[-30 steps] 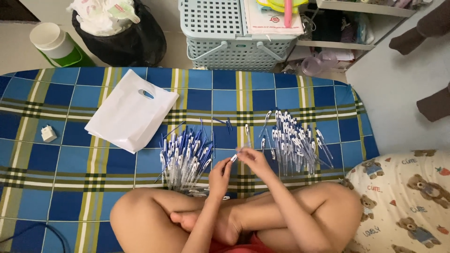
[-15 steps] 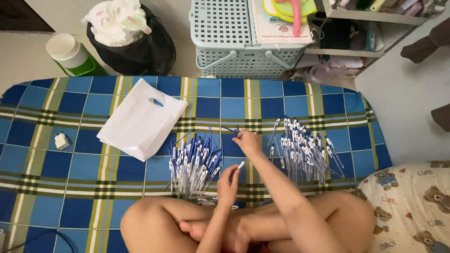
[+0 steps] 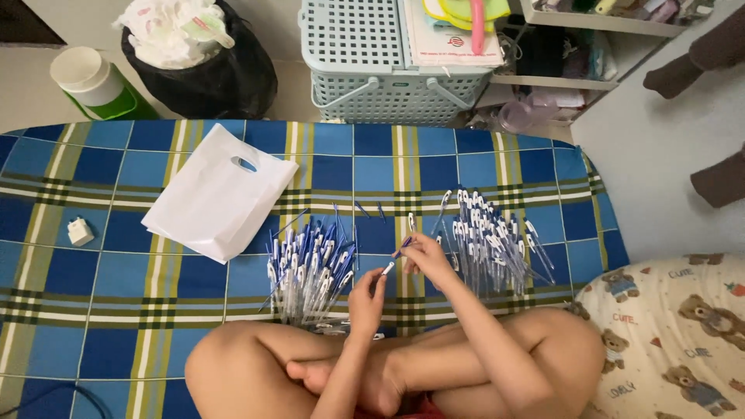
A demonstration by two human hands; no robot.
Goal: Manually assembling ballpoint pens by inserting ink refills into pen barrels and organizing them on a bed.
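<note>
I sit cross-legged on a blue checked blanket (image 3: 93, 310). My left hand (image 3: 367, 293) pinches a white pen barrel (image 3: 386, 269) at its upper end. Close beside it, my right hand (image 3: 425, 257) grips a small blue pen part (image 3: 402, 247), its tip almost touching the barrel. A heap of blue and white pens (image 3: 310, 268) lies just left of my left hand. A second heap of pens (image 3: 489, 237) lies to the right of my right hand. A few loose blue parts (image 3: 365, 209) lie on the blanket between the heaps.
A white plastic bag (image 3: 221, 194) lies flat at left, a small white block (image 3: 80, 231) further left. Beyond the blanket stand a grey basket (image 3: 365, 70), a black bin bag (image 3: 202, 70) and a green-and-white jug (image 3: 89, 81). A bear-print pillow (image 3: 667, 334) lies at right.
My right hand reached out to the loose parts between the heaps, then came back toward my left hand holding a blue part. My left hand stayed near my knees with the barrel.
</note>
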